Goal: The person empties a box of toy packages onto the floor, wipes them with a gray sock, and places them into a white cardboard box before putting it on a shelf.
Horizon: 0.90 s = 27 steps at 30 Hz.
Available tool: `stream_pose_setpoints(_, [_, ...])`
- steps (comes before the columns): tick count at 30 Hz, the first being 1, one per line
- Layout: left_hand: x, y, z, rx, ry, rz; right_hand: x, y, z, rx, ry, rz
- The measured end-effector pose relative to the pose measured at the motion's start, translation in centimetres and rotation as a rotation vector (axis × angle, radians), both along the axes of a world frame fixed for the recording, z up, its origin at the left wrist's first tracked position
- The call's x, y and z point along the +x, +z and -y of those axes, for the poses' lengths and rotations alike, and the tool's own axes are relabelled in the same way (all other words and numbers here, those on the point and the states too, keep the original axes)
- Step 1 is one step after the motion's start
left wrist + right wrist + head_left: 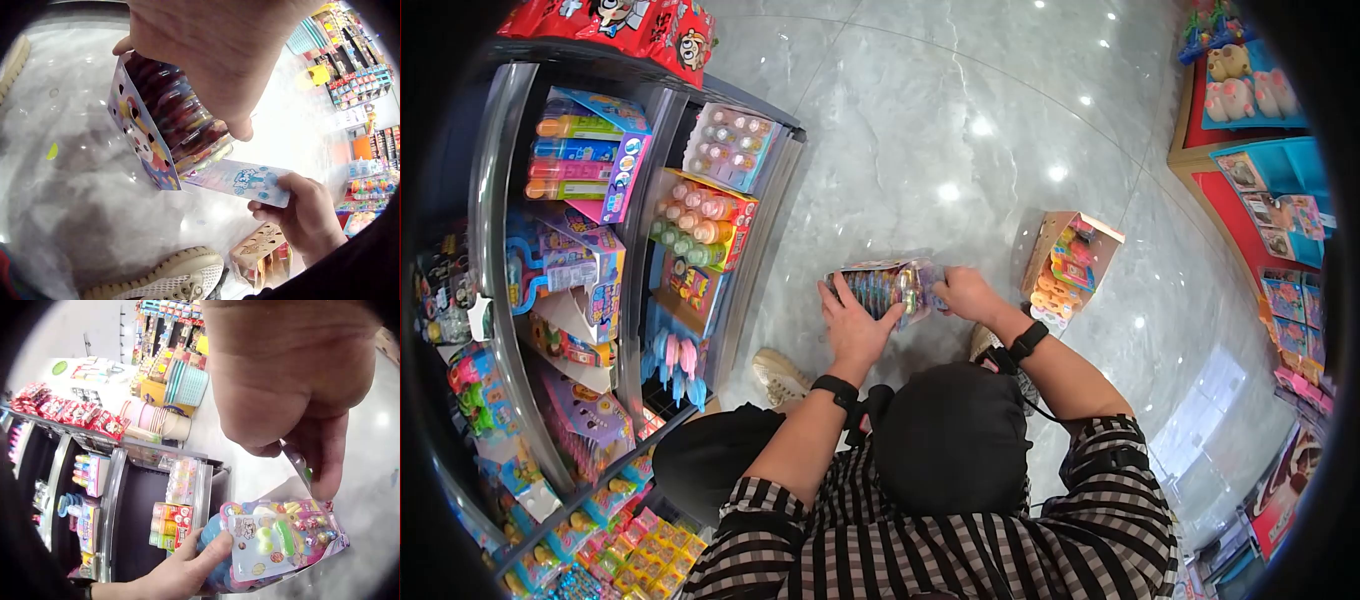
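A printed cardboard display box (pixel 878 268) is held above the floor between my hands, filled with a row of clear-fronted blister packs (pixel 181 106). My left hand (pixel 855 325) spans the box, fingers over one edge and thumb on the packs' other side. In the right wrist view that left hand's (pixel 199 562) thumb presses on the front pack (pixel 275 544), which shows small colourful pieces under plastic. My right hand (pixel 968 297) pinches the end of a pale blue printed card flap (pixel 244 180) that sticks out from the box's end.
To the left stands a shelf rack (pixel 662 150) with boxed sweets and toys. Another open carton (pixel 1072 265) of colourful packs is on the grey tiled floor (pixel 960 130) to the right. A beige shoe (pixel 778 376) is below the hands. Further goods hang on a red display (pixel 1235 215) at the far right.
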State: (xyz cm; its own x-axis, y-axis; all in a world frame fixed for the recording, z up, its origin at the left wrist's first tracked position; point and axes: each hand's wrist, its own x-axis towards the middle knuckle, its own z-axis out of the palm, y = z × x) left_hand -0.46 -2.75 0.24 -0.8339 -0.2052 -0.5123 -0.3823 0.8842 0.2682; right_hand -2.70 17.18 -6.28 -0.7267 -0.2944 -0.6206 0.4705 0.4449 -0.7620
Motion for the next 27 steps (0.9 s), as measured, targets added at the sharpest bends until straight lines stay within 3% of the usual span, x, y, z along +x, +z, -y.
stream_pose_setpoints(3, [0.1,-0.1,0.0,-0.015,-0.01,0.004,-0.4,0.8,0.5,-0.117,0.131,0.107])
stream_pose_setpoints(5, [0.1,0.0,0.2,-0.006,-0.013,0.004,-0.5,1.1,0.6,-0.425,-0.116,0.407])
stream_pose_setpoints(12, [0.2,0.0,-0.6,0.022,0.062,0.011,0.9,-2.5,0.3,-0.329,0.069,0.316])
stream_pose_setpoints(18, [-0.3,0.2,-1.5,-0.072,0.085,0.111,2.0,-3.9,-0.4,-0.314,-0.087,0.321])
stream_pose_setpoints(20, [-0.2,0.0,-1.1,-0.053,0.106,0.063,2.0,-5.9,-1.1,-0.167,-0.218,0.378])
stream_pose_setpoints(23, [0.2,-0.3,-0.6,-0.071,0.094,-0.009,2.8,-6.4,-1.3,-0.254,-0.311,0.481])
stream_pose_setpoints(27, [0.0,-0.2,0.9,0.019,0.149,-0.05,3.3,-6.9,0.8,-0.315,-0.247,0.593])
